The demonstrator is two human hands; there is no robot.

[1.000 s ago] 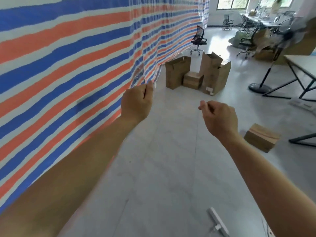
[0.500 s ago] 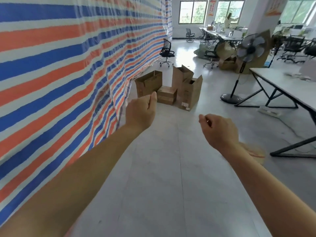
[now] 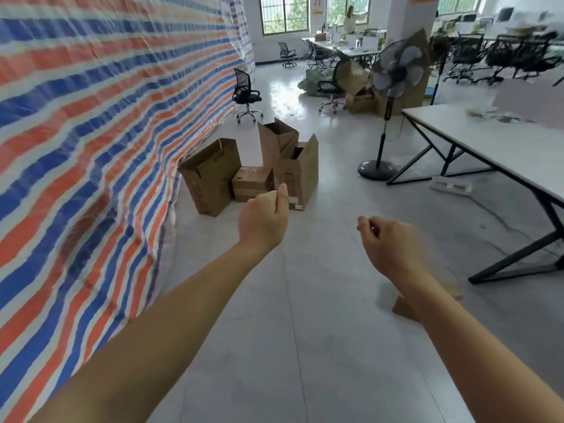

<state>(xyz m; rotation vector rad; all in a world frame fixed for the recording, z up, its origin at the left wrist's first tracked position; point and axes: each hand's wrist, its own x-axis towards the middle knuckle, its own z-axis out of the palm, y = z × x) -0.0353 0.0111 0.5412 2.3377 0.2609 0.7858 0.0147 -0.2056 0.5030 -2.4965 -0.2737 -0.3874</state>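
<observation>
Left hand (image 3: 264,219) curled into a fist, thumb up, holding nothing; right hand (image 3: 389,244) curled the same way, also empty. Just beyond them on the floor (image 3: 305,315), beside the striped tarp (image 3: 91,148), cardboard boxes (image 3: 213,178). White label (image 3: 294,203) too blurred to read.

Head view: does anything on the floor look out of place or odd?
Yes. Open cardboard boxes stand clustered on the floor beside the striped tarp, flaps up. A small box lies alone in the walkway, partly hidden by the right forearm.
</observation>
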